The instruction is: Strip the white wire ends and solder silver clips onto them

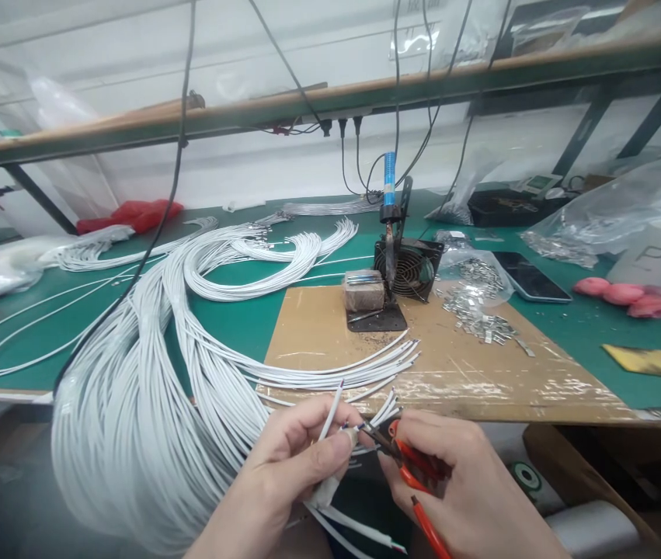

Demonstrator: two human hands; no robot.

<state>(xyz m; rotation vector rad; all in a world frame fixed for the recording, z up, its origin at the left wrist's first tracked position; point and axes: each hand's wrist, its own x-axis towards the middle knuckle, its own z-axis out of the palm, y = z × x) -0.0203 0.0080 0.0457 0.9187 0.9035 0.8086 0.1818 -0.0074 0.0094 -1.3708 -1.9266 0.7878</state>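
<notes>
My left hand [307, 454] pinches a white cable [332, 410] near its end, at the front edge of the bench. Red-handled cutters [417, 473] are in my right hand [452, 473], their dark jaws at the cable end by my left fingertips. Beside my hands, a big bundle of white cables [149, 373] hangs over the bench edge at the left. More cable ends [388, 365] fan out on the brown cardboard [318, 326] just beyond my hands. Below my left hand, further cable ends with exposed coloured wires [377, 536] hang down.
Behind the cardboard stand a blue-handled soldering iron [389, 178] and a black fan [415, 268]. Small metal parts [481, 310] lie to the right, near a phone [531, 276], a yellow sponge [649, 362] and a white cup [659, 252]. A shelf [283, 109] crosses above.
</notes>
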